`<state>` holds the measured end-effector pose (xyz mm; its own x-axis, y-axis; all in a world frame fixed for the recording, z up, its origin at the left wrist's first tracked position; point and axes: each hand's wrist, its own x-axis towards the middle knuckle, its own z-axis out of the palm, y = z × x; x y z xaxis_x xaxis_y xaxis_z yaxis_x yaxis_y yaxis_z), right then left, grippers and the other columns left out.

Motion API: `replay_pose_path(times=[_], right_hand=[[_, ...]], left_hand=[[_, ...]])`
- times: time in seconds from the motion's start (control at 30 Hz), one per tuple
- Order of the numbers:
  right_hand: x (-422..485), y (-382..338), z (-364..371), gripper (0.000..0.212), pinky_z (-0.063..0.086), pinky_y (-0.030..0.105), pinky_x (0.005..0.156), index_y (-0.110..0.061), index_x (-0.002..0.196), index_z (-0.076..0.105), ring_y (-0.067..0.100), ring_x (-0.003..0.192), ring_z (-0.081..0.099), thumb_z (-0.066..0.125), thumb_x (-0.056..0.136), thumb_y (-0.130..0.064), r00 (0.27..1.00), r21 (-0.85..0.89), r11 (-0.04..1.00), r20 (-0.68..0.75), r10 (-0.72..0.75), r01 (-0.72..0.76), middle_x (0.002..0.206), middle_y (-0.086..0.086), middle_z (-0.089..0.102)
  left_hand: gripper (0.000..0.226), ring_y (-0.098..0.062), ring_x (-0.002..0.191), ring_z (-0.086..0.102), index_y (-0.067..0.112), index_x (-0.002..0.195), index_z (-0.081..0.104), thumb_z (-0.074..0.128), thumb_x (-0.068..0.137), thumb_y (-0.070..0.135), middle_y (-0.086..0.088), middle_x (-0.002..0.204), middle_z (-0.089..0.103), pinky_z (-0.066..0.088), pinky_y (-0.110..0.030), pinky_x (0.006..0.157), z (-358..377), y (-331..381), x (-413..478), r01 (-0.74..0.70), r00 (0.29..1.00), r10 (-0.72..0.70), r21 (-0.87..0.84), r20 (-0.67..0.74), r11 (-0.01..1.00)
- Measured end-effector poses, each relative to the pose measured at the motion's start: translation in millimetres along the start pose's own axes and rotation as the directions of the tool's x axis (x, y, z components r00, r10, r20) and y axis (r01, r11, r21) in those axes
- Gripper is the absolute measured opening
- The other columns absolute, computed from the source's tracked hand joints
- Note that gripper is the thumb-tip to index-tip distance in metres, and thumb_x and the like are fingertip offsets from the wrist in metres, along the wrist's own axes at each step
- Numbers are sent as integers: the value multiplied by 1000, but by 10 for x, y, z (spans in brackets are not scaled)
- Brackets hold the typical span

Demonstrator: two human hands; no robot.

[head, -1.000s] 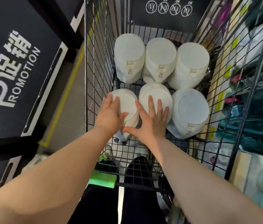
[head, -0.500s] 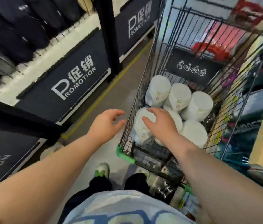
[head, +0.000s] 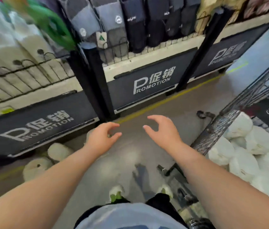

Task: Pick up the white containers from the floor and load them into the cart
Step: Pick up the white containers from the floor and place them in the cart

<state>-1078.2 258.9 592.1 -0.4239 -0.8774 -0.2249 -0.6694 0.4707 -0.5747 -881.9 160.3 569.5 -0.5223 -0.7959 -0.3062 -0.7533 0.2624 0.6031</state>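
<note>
Head view. Left hand [head: 103,139]: forearm extended forward over bare floor [head: 147,146], fingers curled, parted, holding nothing. Right hand [head: 162,131]: likewise extended, fingers hooked apart, empty. White containers on floor [head: 48,158]: two, lower left, beside the promotion panel [head: 36,128]. Cart [head: 216,129]: right edge, wire-sided, several white containers in cart [head: 249,149] inside.
</note>
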Motion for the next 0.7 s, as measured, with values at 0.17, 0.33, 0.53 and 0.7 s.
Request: replay_pose_path(times=[0.17,0.33,0.53,0.7], right_hand=[[277,-607,587,44,34,29,103,-19,127,57,19,126,46,60,87,-38,991,1,996,94,-91,91,130,-1,58],[667,-907,959,44,34,31,104,-21,129,55,17,127,44,59,88,-38,974,15,989,174,-148,148,132,-3,56],[1278,-1040,1546,45,36,31,104,-23,129,54,17,128,44,59,88,-39,957,-16,987,249,-151,160,132,-4,56],[1579,-1051,2250,43,34,30,103,-23,128,55,18,126,44,59,88,-37,963,-10,990,234,-134,141,130,-3,57]], left_hand=[[34,-13,92,62,22,118,65,69,86,30,3,108,66,43,-22,81,-404,-811,-176,127,988,-132,-60,-84,990],[37,-15,98,61,22,120,63,70,85,31,4,109,64,45,-26,84,-619,-1351,-149,264,943,-286,-140,-172,954],[37,-14,94,58,23,121,62,69,86,33,7,108,60,48,-30,84,-566,-1977,160,364,891,-408,-224,-198,904],[37,-16,97,59,22,120,62,69,85,33,3,110,63,49,-32,89,-263,-2661,464,374,889,-425,-265,-171,889]])
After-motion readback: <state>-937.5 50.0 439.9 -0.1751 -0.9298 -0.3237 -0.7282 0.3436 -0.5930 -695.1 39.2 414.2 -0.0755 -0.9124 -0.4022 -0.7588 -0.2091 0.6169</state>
